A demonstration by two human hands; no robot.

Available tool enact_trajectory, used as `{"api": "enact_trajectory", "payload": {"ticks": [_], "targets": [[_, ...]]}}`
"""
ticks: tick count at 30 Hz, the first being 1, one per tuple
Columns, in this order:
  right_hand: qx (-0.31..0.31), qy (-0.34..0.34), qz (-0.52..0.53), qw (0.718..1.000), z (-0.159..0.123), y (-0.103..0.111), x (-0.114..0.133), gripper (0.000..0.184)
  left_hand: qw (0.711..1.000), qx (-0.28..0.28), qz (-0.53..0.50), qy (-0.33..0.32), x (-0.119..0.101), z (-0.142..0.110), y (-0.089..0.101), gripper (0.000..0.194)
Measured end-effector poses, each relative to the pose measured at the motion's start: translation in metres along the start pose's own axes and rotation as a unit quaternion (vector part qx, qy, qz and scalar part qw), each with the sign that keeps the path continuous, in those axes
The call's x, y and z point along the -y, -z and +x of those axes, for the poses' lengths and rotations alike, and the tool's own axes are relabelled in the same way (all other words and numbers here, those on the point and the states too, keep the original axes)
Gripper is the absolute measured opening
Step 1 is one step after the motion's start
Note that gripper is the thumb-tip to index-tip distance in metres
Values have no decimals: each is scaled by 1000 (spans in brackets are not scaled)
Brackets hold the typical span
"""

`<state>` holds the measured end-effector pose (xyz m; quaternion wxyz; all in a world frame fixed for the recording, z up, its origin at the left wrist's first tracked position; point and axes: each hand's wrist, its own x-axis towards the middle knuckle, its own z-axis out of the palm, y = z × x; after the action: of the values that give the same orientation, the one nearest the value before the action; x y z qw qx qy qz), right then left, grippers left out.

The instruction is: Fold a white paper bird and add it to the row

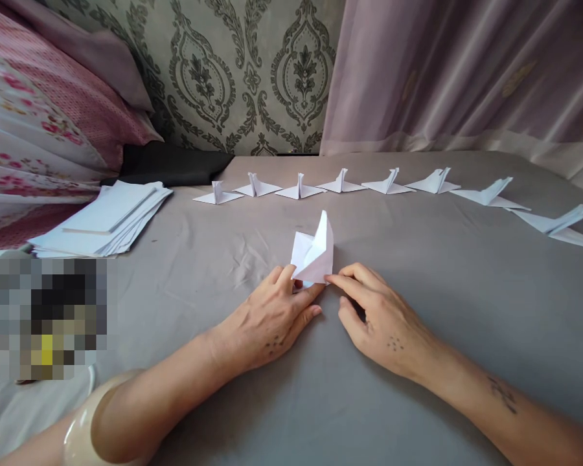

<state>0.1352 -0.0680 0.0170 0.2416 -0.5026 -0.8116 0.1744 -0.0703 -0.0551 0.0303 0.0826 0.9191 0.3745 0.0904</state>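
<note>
Hands (284, 307) touching folded white paper (320, 255), paper stack (97, 220) at left

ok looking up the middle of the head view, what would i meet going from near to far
Left hand and right hand, about level → upright, pointed piece of folded white paper → curved row of small, winged, folded white paper figures → grey-green wall with dark ornate pattern.
</note>
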Motion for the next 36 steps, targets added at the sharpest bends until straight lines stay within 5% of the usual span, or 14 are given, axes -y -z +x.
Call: {"api": "enact_trajectory", "payload": {"ticks": [4,13,19,27,36], "targets": [[4,4,-6,1000,0,0,0,38,993,26,-110,31,8,-6,10,27],[-5,25,-49,998,1,-1,1,35,905,-28,-316,282,15,-5,16,25],[-7,89,-70,994,3,-1,1,34,919,-70,-264,283,10,0,9,26],[68,109,-151,980,2,2,12,43,918,-41,-244,310,15,-1,11,31],[109,86,-191,972,7,1,25,43,837,-18,-382,393,25,3,23,34]]}}
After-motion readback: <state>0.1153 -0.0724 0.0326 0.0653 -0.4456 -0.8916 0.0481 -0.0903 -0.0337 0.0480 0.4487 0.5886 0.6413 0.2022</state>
